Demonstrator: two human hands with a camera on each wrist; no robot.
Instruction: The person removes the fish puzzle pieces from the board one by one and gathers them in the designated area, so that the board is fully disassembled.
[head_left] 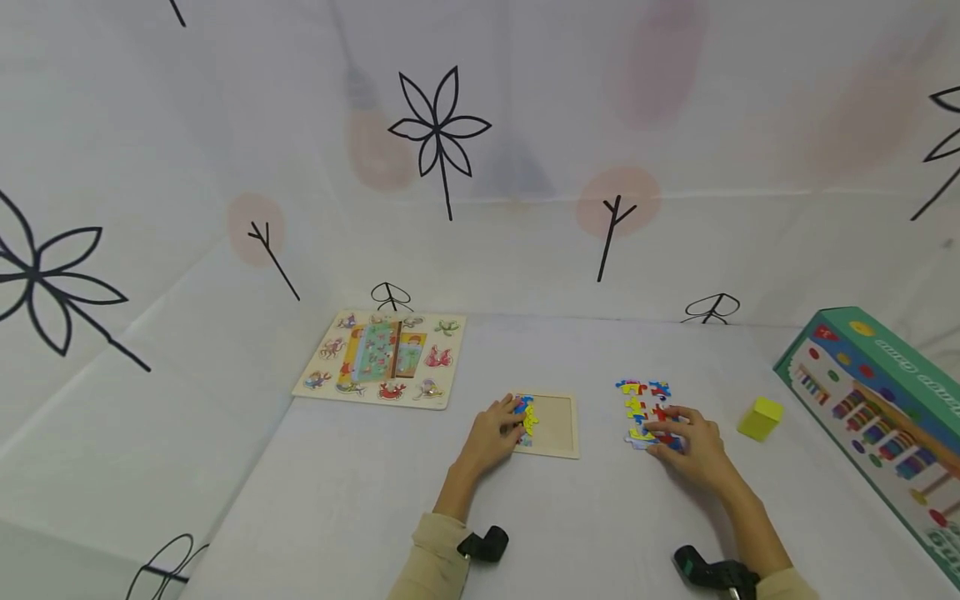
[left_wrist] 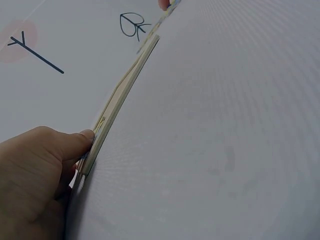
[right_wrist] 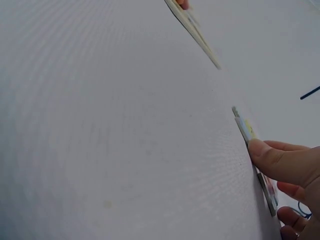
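A shallow wooden puzzle tray [head_left: 555, 425] lies on the table with colourful jigsaw pieces [head_left: 529, 417] along its left side. My left hand [head_left: 495, 433] holds the tray's left end, its thumb and fingertips at those pieces. The left wrist view shows the thumb [left_wrist: 82, 142] at the tray's near edge; the fingers are partly hidden. To the right, a loose group of yellow, red and blue jigsaw pieces [head_left: 636, 408] lies flat. My right hand [head_left: 697, 446] spreads over its right part, with thumb [right_wrist: 265, 155] and fingers apart, touching the pieces.
At the back left lies a wooden picture board [head_left: 375, 400] with sea-animal pictures. A yellow-green cube [head_left: 761, 418] sits right of my right hand, and a large green toy box [head_left: 877, 417] stands at the right edge. A patterned white sheet [head_left: 510, 250] hangs behind the table.
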